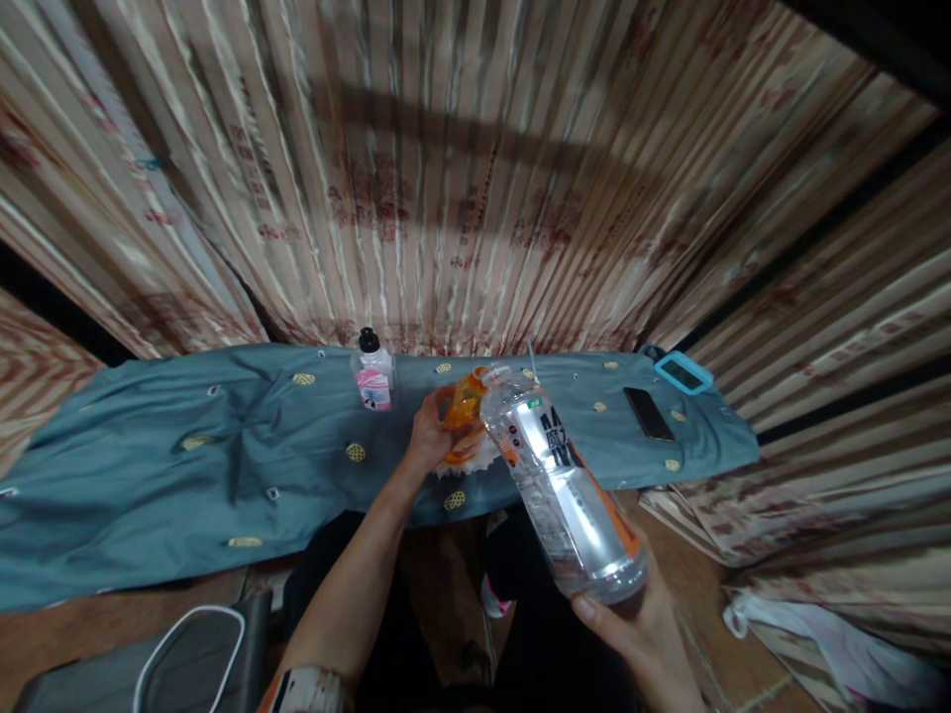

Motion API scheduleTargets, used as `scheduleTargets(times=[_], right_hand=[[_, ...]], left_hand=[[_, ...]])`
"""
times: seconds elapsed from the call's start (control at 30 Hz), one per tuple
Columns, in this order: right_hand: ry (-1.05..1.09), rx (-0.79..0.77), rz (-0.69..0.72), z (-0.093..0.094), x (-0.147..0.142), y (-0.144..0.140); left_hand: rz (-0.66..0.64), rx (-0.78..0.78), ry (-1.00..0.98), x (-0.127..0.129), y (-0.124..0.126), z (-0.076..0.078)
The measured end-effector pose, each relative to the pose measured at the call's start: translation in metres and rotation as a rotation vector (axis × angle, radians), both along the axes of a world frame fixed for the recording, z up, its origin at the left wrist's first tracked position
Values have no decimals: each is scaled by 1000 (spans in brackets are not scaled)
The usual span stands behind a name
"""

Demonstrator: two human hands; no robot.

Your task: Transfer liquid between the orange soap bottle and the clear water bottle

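Observation:
My right hand grips the base of a large clear plastic bottle with an orange and white label, tilted so that its open mouth points up and left. My left hand holds a small orange container right at the bottle's mouth, above a white crocheted doily on the blue-grey cloth. The bottle's mouth and the orange container touch or nearly touch; liquid flow cannot be made out.
A small clear bottle with a black cap and pink label stands on the cloth at the back. A dark phone and a turquoise-framed device lie to the right. Striped curtains hang behind. A white cable loops at lower left.

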State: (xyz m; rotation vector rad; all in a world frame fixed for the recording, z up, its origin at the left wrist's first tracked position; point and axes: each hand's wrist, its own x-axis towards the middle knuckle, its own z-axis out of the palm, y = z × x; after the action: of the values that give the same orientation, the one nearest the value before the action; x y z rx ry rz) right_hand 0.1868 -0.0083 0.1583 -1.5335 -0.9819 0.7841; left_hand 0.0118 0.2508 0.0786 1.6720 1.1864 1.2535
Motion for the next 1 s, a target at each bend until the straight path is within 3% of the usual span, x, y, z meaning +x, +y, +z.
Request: scheduleTargets(times=[0.47,1.0], right_hand=[[-79,46,-70,0,-5,1],[-21,38,-2,-2,2,-2]], left_hand=[[-4,-1,-3,0,1,-1],[-20,-25,7,-1,1,-1]])
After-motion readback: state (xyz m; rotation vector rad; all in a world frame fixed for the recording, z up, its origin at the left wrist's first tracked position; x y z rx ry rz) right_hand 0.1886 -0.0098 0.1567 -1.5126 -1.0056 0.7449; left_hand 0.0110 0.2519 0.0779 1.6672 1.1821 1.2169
